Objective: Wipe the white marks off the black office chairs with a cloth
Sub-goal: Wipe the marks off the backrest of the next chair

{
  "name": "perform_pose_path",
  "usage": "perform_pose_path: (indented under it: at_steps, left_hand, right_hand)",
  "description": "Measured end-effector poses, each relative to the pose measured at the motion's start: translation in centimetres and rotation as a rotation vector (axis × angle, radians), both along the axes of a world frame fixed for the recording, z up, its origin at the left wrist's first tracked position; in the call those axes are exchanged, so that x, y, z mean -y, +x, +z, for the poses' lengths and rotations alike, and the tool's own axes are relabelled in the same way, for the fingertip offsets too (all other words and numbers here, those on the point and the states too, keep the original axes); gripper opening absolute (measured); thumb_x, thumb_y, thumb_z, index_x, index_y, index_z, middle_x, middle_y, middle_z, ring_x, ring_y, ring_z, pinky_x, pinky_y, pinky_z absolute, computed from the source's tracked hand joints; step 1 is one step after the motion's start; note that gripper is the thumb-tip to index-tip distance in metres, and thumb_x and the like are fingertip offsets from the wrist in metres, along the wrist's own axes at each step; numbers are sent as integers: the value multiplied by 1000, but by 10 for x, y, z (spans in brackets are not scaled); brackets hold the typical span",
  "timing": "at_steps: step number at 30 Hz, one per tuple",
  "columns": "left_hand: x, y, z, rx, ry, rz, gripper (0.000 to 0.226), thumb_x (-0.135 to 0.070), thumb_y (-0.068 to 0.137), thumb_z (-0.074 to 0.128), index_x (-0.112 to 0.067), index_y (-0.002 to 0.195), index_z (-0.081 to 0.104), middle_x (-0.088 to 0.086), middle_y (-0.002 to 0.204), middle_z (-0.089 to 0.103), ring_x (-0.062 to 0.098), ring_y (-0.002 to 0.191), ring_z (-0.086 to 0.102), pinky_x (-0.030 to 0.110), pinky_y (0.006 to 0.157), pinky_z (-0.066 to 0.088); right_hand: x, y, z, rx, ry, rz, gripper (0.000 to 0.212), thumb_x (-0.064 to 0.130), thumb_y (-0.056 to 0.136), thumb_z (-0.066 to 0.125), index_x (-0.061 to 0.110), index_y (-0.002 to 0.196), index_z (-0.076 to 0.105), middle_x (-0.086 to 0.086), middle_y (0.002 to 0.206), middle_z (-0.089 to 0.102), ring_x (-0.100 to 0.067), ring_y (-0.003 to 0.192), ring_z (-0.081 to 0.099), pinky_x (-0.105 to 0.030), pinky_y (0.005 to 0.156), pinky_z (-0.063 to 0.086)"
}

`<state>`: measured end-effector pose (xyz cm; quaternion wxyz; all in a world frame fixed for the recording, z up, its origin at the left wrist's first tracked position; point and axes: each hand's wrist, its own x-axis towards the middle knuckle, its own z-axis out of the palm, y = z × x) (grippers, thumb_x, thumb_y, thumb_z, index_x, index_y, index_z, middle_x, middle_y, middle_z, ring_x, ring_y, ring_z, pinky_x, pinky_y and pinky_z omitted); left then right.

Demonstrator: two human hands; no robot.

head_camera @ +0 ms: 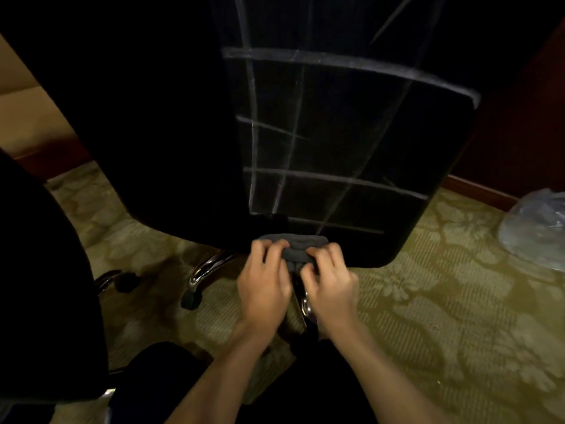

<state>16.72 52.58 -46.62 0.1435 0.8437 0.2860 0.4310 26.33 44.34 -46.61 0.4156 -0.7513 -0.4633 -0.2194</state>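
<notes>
My left hand (pixel 264 283) and my right hand (pixel 331 284) both pinch the bunched-up grey cloth (pixel 293 247) at the bottom edge of the black chair back (pixel 351 142), which has white lines (pixel 336 179) all over it above the flowery carpet (pixel 443 301).

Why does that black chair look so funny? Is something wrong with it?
Yes. The black office chair back is covered in chalky white lines that criss-cross like a crooked grid, which doesn't belong there. Both hands, left hand and right hand, hold a folded grey cloth at its bottom edge. A crumpled clear plastic bag lies on the carpet.
</notes>
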Motion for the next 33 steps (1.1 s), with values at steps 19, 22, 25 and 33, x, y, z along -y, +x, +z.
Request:
perform_pose_path:
  at_steps: [19,22,25,33]
  left_hand:
    - [-32,-23,46,13,101,32,32,-17,91,49,-10,118,64,7,106,55,26,87,65,40,61,56]
    - [-32,-18,61,88,124,-14,30,-14,90,54,-9,115,69,7,102,59,23,84,65,39,63,55]
    - [-37,-6,118,188,235,-18,29,-11,87,57,-9,111,72,9,100,60,23,81,64,34,64,52]
    - [-44,4,146,297,366,-36,30,-11,89,55,-8,117,67,9,106,57,23,87,64,33,69,54]
  right_hand:
    - [-35,-22,50,-56,60,28,27,22,87,52,8,105,65,-7,98,59,-24,60,62,-36,45,53]
    - [-31,-16,68,-41,67,36,28,22,87,51,8,106,66,-7,97,59,-24,59,62,-38,45,53]
    - [-34,-10,121,19,164,5,26,20,85,54,7,102,68,-7,95,61,-22,62,62,-32,48,50]
    - [-36,-4,158,136,269,-30,24,15,87,57,6,107,66,-7,97,60,-21,63,61,-32,49,51]
